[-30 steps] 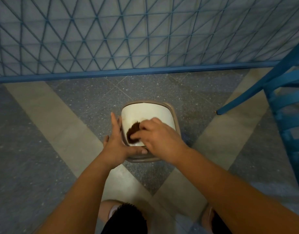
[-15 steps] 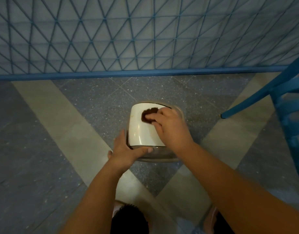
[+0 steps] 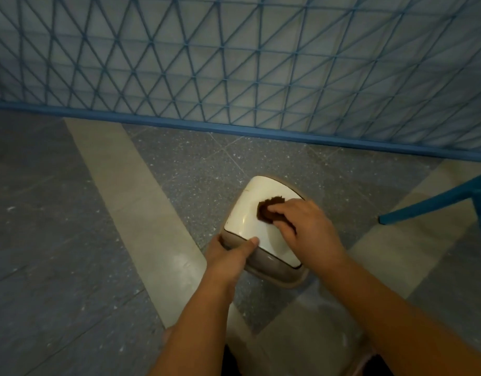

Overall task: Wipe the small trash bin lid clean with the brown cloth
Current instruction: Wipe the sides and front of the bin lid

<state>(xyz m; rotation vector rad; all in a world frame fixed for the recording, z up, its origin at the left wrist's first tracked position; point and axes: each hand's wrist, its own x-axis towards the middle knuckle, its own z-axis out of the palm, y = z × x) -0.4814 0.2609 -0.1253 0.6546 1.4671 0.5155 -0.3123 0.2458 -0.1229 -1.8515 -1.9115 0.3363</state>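
Lid [image 3: 251,221]: right hand [image 3: 308,229] fingers curled, pressing brown cloth [image 3: 269,211] down; left hand [image 3: 228,253] grips bin rim [image 3: 271,270]; blue chair leg [image 3: 434,206] well right of fingers, mesh fence [image 3: 233,63] beyond

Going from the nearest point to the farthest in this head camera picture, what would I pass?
Left hand gripping the bin's rim → right hand → brown cloth on the white lid → grey floor → blue lattice fence.
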